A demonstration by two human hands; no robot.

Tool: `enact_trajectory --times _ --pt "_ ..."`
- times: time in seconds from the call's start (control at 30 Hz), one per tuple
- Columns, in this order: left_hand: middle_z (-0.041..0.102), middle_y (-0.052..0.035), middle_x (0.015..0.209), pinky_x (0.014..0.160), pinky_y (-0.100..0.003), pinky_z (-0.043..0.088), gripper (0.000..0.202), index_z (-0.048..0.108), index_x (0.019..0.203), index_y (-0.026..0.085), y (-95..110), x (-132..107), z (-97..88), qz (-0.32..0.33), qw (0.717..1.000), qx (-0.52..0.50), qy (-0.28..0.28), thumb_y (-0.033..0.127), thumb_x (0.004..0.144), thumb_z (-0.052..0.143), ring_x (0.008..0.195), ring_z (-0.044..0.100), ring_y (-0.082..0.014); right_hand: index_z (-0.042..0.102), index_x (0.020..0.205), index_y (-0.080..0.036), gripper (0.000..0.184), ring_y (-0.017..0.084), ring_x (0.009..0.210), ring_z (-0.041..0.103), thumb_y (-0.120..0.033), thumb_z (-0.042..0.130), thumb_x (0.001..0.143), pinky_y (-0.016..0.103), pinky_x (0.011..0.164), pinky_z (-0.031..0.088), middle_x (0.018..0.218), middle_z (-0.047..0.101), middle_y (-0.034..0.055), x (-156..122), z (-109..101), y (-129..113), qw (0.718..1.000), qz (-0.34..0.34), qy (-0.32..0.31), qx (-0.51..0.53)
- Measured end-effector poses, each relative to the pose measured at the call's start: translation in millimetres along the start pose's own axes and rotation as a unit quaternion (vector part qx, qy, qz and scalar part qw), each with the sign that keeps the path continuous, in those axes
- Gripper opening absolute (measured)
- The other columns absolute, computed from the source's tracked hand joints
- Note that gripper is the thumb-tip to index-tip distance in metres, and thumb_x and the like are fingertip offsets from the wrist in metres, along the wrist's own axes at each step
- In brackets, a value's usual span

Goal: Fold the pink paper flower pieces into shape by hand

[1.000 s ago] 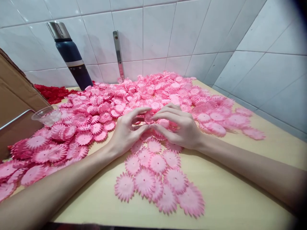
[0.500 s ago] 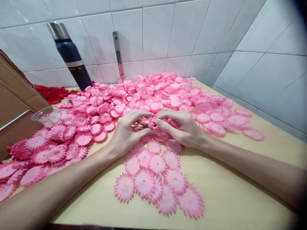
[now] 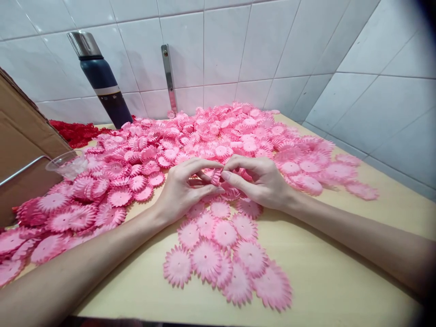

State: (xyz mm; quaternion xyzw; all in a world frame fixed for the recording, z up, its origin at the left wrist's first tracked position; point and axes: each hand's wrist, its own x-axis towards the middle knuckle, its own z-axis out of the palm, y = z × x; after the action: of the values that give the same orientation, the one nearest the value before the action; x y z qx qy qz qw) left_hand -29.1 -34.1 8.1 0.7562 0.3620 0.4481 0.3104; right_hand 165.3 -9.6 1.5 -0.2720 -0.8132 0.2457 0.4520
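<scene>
Between my two hands, above the table, a pink fabric flower disc (image 3: pixel 215 177) with a fringed edge is seen nearly edge-on. My left hand (image 3: pixel 185 184) pinches it between thumb and fingers from the left. From the right, the thumb and forefinger of my right hand (image 3: pixel 254 179) close on the same disc's edge. The fingertips hide part of it. Just below and in front lie several flat pink flower discs (image 3: pixel 225 233), overlapping, each with a small centre hole. Behind the hands spreads a large heap of pink flower discs (image 3: pixel 190 131).
A dark blue bottle (image 3: pixel 102 84) with a steel cap stands at the back left. Near it are red pieces (image 3: pixel 76 133), a clear plastic cup (image 3: pixel 66 164) and a cardboard box (image 3: pixel 27 150). A metal bracket (image 3: pixel 168 77) is fixed to the tiled wall (image 3: pixel 225 45) behind the table (image 3: pixel 323 254).
My hands stay almost in place around the disc. The left thumb has slid slightly right along it, and the whole view has shifted a little.
</scene>
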Motion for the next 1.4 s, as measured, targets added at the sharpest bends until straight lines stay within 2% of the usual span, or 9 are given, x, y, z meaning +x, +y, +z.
enact_trajectory --times 0.27,0.43,0.53,0.67,0.87,0.97,1.17,1.27,1.4 --pt "0.068 -0.0048 0.097 0.071 -0.026 0.058 0.033 0.067 0.1 0.02 -1.5 -0.3 1.0 -0.023 0.999 -0.028 0.013 0.026 0.069 0.079 0.075 0.064 -0.0125 0.059 0.072 -0.02 0.008 0.013 0.056 0.053 -0.015 0.057 0.078 0.028 0.051 0.043 0.064 0.061 0.0006 -0.1 0.3 1.7 0.999 -0.001 0.03 -0.027" --pt "0.065 -0.0026 0.096 0.07 -0.023 0.057 0.024 0.063 0.09 0.018 -0.9 2.7 2.3 -0.049 0.991 -0.094 0.077 0.027 0.073 0.076 0.08 0.064 -0.012 0.057 0.067 -0.02 0.012 0.013 0.054 0.053 -0.01 0.058 0.073 0.029 0.051 0.043 0.063 0.06 0.0009 0.5 -0.7 2.1 0.995 0.028 0.063 -0.067" --pt "0.063 -0.0028 0.099 0.075 -0.026 0.058 0.019 0.061 0.09 0.018 -0.9 5.0 1.9 -0.061 0.989 -0.098 0.09 0.025 0.076 0.072 0.083 0.064 -0.0122 0.057 0.068 -0.02 0.011 0.013 0.054 0.053 -0.01 0.057 0.073 0.029 0.051 0.043 0.063 0.06 0.0004 0.4 -0.3 2.8 0.996 -0.001 0.053 -0.07" --pt "0.062 -0.0018 0.095 0.078 -0.025 0.056 0.02 0.06 0.09 0.018 -3.7 4.7 0.9 -0.045 0.992 -0.075 0.09 0.018 0.074 0.072 0.086 0.064 -0.0126 0.058 0.068 -0.019 0.01 0.013 0.056 0.052 -0.015 0.058 0.078 0.029 0.052 0.043 0.064 0.06 0.0014 -0.4 1.6 2.4 0.996 -0.054 0.02 -0.073" --pt "0.065 -0.0023 0.094 0.074 -0.023 0.056 0.019 0.063 0.093 0.018 -4.7 1.6 2.5 -0.041 0.994 -0.081 0.064 0.02 0.076 0.072 0.085 0.065 -0.0127 0.063 0.075 -0.019 0.014 0.016 0.062 0.056 -0.031 0.071 0.077 0.033 0.06 0.046 0.068 0.066 0.0037 0.9 2.8 3.6 0.99 -0.055 0.049 -0.119" --pt "0.066 -0.0026 0.09 0.072 -0.022 0.056 0.017 0.066 0.091 0.018 -3.7 2.2 2.9 -0.044 0.994 -0.067 0.071 0.025 0.077 0.072 0.083 0.066 -0.0127 0.061 0.07 -0.019 0.015 0.016 0.06 0.056 -0.027 0.068 0.08 0.033 0.059 0.045 0.063 0.064 0.0028 1.8 3.5 4.7 0.989 -0.075 0.052 -0.119" --pt "0.059 0.001 0.071 0.054 -0.019 0.05 0.019 0.066 0.09 0.018 -5.4 4.3 2.3 -0.068 0.992 -0.033 0.102 0.028 0.075 0.073 0.061 0.055 -0.0089 0.051 0.061 -0.021 0.02 0.015 0.055 0.051 -0.013 0.059 0.078 0.032 0.054 0.043 0.058 0.056 0.0007 0.7 4.8 2.6 0.982 -0.094 0.074 -0.144" --pt "0.058 0.0008 0.074 0.055 -0.018 0.047 0.02 0.064 0.092 0.018 -5.4 4.4 4.2 -0.063 0.993 -0.043 0.095 0.025 0.076 0.073 0.064 0.053 -0.0084 0.045 0.059 -0.023 0.024 0.014 0.052 0.047 -0.008 0.058 0.072 0.032 0.054 0.04 0.054 0.05 -0.0016 -0.8 4.8 1.4 0.97 -0.159 0.081 -0.163" --pt "0.058 0.0004 0.078 0.058 -0.018 0.047 0.019 0.063 0.093 0.018 -3.1 4.3 8.8 -0.061 0.993 -0.061 0.084 0.024 0.076 0.072 0.066 0.052 -0.0077 0.038 0.058 -0.024 0.028 0.014 0.05 0.044 -0.005 0.056 0.068 0.032 0.051 0.038 0.051 0.043 -0.0032 -2.2 6.7 -0.2 0.963 -0.178 0.103 -0.175"
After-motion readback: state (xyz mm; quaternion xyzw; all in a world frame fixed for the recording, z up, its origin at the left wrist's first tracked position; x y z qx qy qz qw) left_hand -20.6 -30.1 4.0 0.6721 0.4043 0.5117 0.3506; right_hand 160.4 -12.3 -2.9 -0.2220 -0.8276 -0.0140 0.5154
